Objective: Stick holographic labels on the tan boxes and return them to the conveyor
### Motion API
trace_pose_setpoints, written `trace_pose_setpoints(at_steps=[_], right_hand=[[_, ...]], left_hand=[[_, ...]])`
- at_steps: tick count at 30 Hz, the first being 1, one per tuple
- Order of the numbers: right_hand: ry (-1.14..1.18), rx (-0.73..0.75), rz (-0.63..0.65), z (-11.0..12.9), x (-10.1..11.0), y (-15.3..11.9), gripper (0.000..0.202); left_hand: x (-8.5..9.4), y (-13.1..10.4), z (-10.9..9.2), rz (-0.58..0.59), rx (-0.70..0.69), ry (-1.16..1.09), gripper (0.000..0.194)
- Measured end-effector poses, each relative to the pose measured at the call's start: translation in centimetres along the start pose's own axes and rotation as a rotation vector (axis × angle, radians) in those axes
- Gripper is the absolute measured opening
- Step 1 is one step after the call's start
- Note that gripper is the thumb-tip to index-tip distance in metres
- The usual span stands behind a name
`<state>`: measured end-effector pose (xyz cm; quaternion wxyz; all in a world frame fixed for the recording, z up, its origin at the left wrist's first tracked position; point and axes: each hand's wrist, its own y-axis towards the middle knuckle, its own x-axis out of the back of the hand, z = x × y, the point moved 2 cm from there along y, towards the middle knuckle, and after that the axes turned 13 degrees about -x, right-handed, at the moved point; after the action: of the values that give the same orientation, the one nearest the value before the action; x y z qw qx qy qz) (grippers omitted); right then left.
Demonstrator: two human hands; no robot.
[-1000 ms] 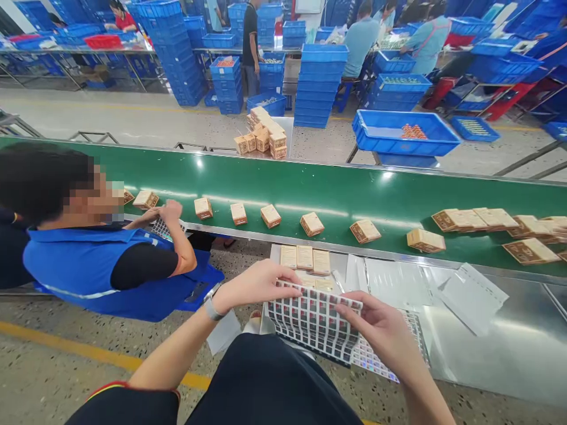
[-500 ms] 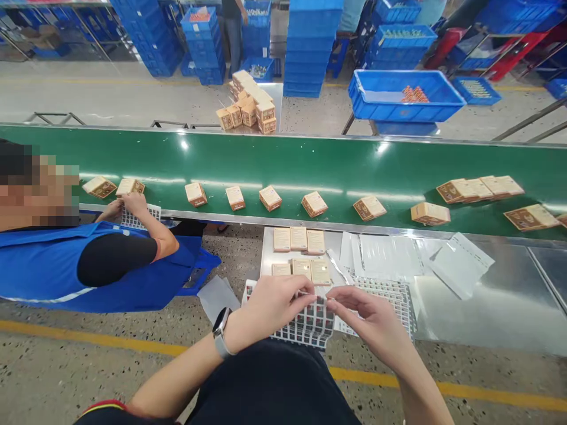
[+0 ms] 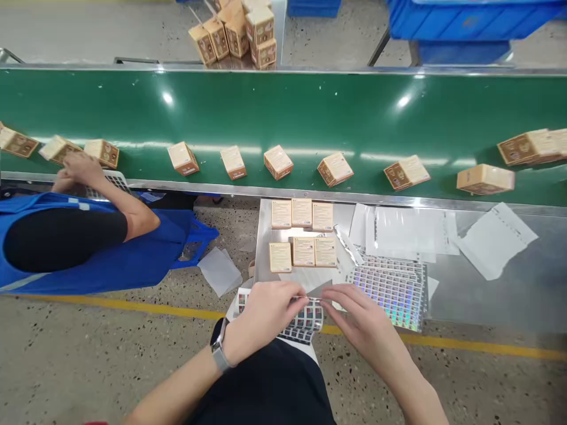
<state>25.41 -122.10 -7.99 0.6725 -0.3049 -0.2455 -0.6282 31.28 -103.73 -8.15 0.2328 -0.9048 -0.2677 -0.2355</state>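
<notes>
A curved sheet of small stickers [image 3: 310, 319] hangs from my left hand [image 3: 266, 313], whose thumb and fingers pinch its upper edge. My right hand [image 3: 365, 316] is closed in a pinch at the sheet's right top corner; whether a sticker is between those fingertips is too small to tell. Just beyond my hands, several small cream boxes [image 3: 303, 252] lie in two rows on the metal table [image 3: 266, 221]. A pile of shiny sticker sheets [image 3: 392, 295] is beside my right hand.
A green conveyor belt [image 3: 310, 112] crosses ahead, carrying spaced brown-and-cream boxes [image 3: 335, 169]. White backing sheets [image 3: 407, 230] lie at right. At left, a co-worker's hands [image 3: 82, 171] touch a box on the belt. Stacked boxes [image 3: 261, 35] stand beyond it.
My view has tilted downward and come closer to the belt and table. Both hands remain pinched at the sticker sheet, now slightly nearer its top edge. The co-worker's hands still work at a box.
</notes>
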Motion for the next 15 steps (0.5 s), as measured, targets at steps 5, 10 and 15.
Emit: trace_pose_setpoints(at_steps=[5, 10, 15], right_hand=[[-0.193, 0.121, -0.021, -1.1, -2.7, 0.1, 0.016], [-0.142, 0.04, -0.099, -2.2, -5.8, 0.1, 0.016], [0.346, -0.534, -0.057, -4.3, -9.4, 0.8, 0.01]], left_hand=[[-2.1, 0.2, 2.3, 0.021, 0.072, -0.005, 0.017], [-3.3, 0.5, 5.7, 0.046, 0.265, -0.152, 0.016], [-4.6, -0.7, 10.1, 0.023, 0.156, -0.14, 0.015]])
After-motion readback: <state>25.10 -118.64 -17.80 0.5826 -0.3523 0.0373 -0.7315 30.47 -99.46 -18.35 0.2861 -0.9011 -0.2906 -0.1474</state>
